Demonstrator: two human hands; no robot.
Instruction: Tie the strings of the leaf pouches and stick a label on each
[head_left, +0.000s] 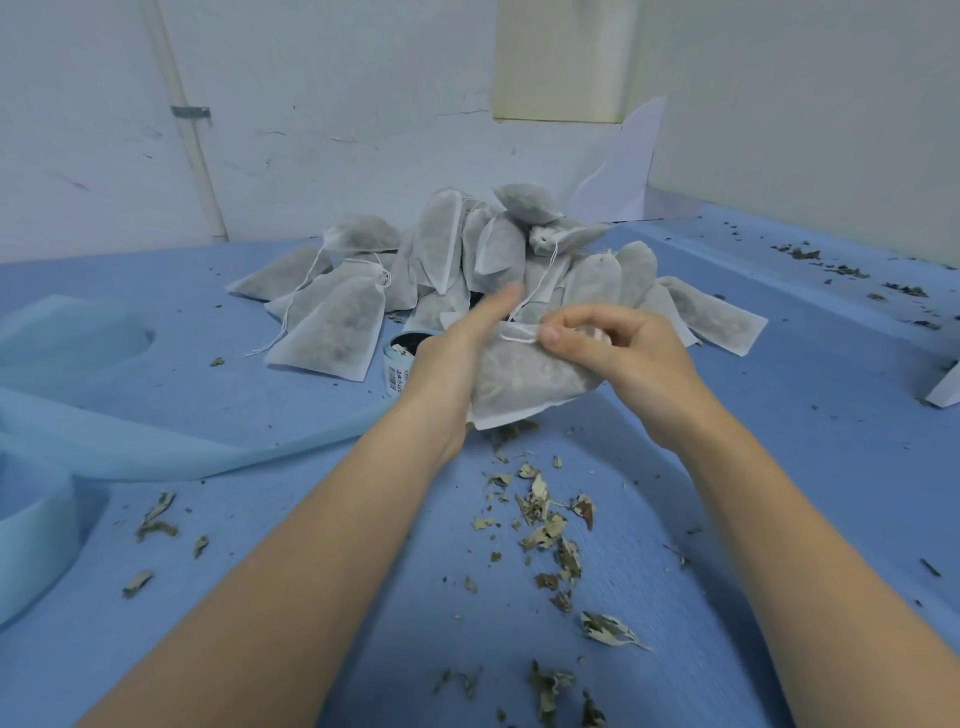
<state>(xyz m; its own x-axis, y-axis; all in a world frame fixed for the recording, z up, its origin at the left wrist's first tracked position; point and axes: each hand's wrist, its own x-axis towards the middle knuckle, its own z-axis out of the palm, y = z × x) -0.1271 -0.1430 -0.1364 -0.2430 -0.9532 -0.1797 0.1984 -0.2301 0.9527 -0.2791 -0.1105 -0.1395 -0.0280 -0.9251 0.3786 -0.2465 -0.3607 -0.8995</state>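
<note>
I hold one white leaf pouch (524, 382) just above the blue table, between both hands. My left hand (457, 358) grips its left side, thumb raised, fingers hidden under the pouch. My right hand (618, 353) pinches the white drawstring (519, 332) at the pouch's mouth; the string runs up toward the pile. A pile of several more filled pouches (457, 260) with loose strings lies behind my hands. A roll of labels (397, 364) with printed barcodes sits just left of my left hand, partly hidden by it.
Dry leaf bits (545, 519) are scattered on the blue table (234, 395) in front of me and along the far right. A light blue fabric strip (130, 441) lies at the left. White walls and a pipe (192, 145) stand behind the pile.
</note>
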